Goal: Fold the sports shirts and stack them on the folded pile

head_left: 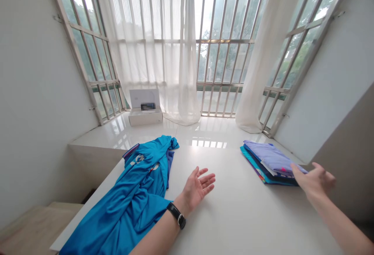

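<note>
My left hand, with a black-strapped watch on its wrist, hovers over the white table just right of a crumpled bright blue garment. Its palm is turned up, the fingers are stretched out and nothing is in it. At the right, a stack of folded clothes has a lilac piece on top, with dark blue and teal layers underneath. My right hand is at the stack's near right corner, slightly blurred, its thumb and fingers apart. Whether it touches the lilac cloth I cannot tell.
A white box with a raised lid stands on the window ledge. Sheer white curtains hang before barred windows. Low at the left is a beige surface. Walls close in both sides.
</note>
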Tool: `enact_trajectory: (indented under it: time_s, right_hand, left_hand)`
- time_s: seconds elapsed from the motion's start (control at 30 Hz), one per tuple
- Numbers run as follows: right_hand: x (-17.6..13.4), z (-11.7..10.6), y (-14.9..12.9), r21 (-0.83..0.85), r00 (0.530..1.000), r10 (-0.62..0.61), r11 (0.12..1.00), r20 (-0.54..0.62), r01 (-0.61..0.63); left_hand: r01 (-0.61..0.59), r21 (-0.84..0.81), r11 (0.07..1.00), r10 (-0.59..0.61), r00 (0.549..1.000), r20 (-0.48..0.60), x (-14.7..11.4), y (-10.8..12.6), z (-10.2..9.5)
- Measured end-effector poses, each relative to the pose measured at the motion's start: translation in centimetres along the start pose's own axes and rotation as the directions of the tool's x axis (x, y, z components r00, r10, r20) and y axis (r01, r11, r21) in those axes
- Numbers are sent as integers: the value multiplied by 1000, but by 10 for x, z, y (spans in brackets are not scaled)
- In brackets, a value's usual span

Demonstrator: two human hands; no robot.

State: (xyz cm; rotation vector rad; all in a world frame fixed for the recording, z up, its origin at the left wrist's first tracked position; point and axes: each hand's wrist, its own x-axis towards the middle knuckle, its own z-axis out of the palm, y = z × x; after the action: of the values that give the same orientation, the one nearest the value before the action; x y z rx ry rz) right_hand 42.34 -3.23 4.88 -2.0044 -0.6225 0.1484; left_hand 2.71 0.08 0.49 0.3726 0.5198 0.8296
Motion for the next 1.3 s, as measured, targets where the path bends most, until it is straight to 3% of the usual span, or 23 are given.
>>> enact_trajectory:
  time_s: [0.07, 0.23, 0.33, 0.47, 0.53, 0.6, 0.67, 0.73, 0.83, 0.9, 0.93, 1.0, 1.07, 1.17, 1.23, 1.3]
  right_hand:
    - [3, 7, 1, -218, 989, -147, 967, -36, 136]
    - [3, 35, 16, -358, 996, -46, 931, 77, 71]
    - [-4, 43, 29, -398, 993, -101, 910, 61, 117]
    - [-8, 42, 32, -407, 991, -122, 904, 47, 130]
    - [-7, 39, 31, -398, 992, -119, 908, 51, 130]
    - [-6, 35, 29, -372, 987, -156, 915, 24, 154]
    - [-8, 32, 25, -307, 960, -274, 920, -63, 242]
    - [-17, 30, 17, -206, 879, -434, 895, -197, 396]
    - [-47, 35, -7, -36, 726, -606, 775, -326, 631]
    - [-75, 44, -25, 57, 673, -666, 696, -322, 716]
    - [-91, 51, -33, 108, 672, -672, 678, -312, 727]
    - [-123, 69, -44, 227, 706, -671, 669, -226, 708]
    - [-153, 90, -47, 344, 715, -683, 642, -148, 685]
    - [-190, 116, -43, 506, 744, -657, 686, 122, 523]
    - [-207, 126, -40, 561, 678, -651, 720, 341, 408]
    - [-219, 129, -41, 587, 578, -621, 760, 529, 279]
  left_hand:
    - [-6, 18, 1000, 6, 1000, -3, -1, -1, 1]
    - [-35, 73, 997, 35, 999, 5, -2, 0, -1]
    - [-49, 118, 992, 45, 998, 35, 0, 0, -2]
    - [-128, 366, 922, 98, 990, 100, -13, 4, 7]
    - [-241, 635, 733, 165, 970, 178, -30, 12, 13]
    - [-364, 858, 364, 254, 925, 284, -54, 27, 15]
    - [-376, 925, -52, 371, 853, 368, -80, 48, 7]
    - [-208, 917, -339, 484, 798, 360, -102, 75, -10]
    - [228, 808, -543, 612, 767, 195, -121, 116, -44]
    - [463, 673, -576, 673, 736, 70, -124, 136, -63]
    - [530, 629, -569, 692, 721, 18, -124, 143, -70]
    - [595, 591, -544, 715, 698, -44, -122, 152, -78]
    - [601, 601, -527, 735, 677, -32, -121, 156, -76]
    - [513, 685, -518, 775, 620, 122, -124, 152, -61]
    - [357, 792, -495, 779, 586, 223, -125, 140, -46]
    - [137, 886, -444, 745, 606, 280, -124, 116, -29]
